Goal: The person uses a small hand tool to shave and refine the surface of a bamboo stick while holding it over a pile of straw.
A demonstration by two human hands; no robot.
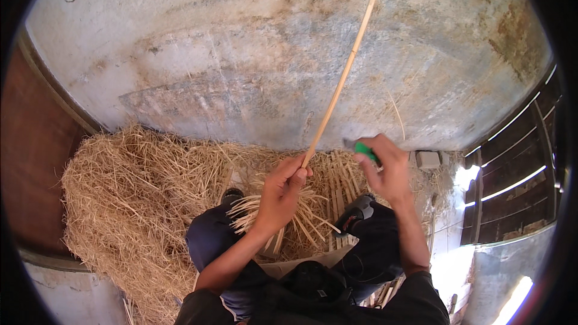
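Note:
My left hand is closed around the lower end of a long, pale bamboo strip, which slants up and to the right in front of the wall. To its right, my right hand grips a green-handled knife; the short blade points left toward the strip and looks apart from it, slightly blurred. A thin, curved sliver shows against the wall above my right hand. Below my left hand, between my knees, several thin split strips fan out in a loose bunch, partly hidden by my hand and forearm.
A large heap of straw-like shavings covers the floor at the left. The stained plaster wall rises ahead. Wooden slats lie near my right shoe. Grey blocks sit by the wall, and a dark slatted partition stands at right.

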